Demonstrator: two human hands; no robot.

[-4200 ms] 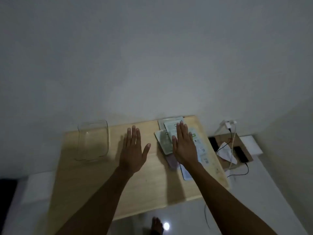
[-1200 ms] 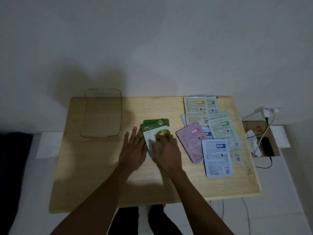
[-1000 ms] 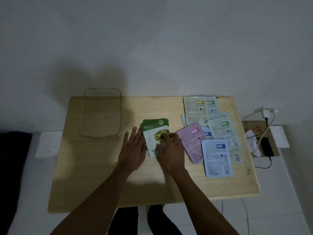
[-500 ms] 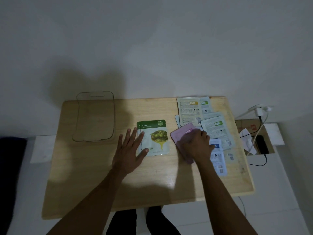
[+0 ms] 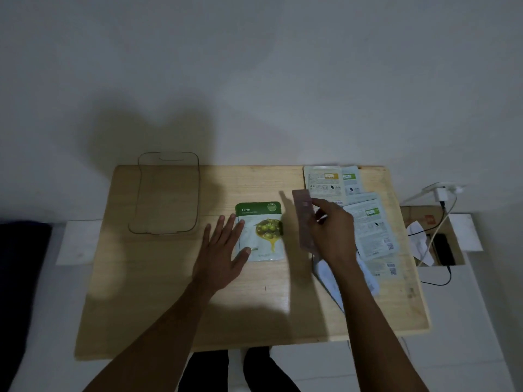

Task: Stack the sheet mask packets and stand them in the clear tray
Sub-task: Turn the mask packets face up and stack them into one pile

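A green olive packet lies face up in the middle of the wooden table. My left hand rests flat beside it, fingers spread, thumb on the packet's lower left corner. My right hand holds a pink packet lifted off the table and tilted on edge, just right of the olive packet. Several other packets lie face down and overlapping at the right of the table; a blue one is partly hidden under my right forearm. The clear tray stands empty at the back left.
A cardboard box with a phone, crumpled paper and charger cables sits on the floor to the right of the table. A white wall rises right behind the table. My legs show under the front edge.
My right hand moved from the olive packet to the pile, took hold of the pink packet and lifted it on edge toward the olive packet. My left hand stayed beside the olive packet.
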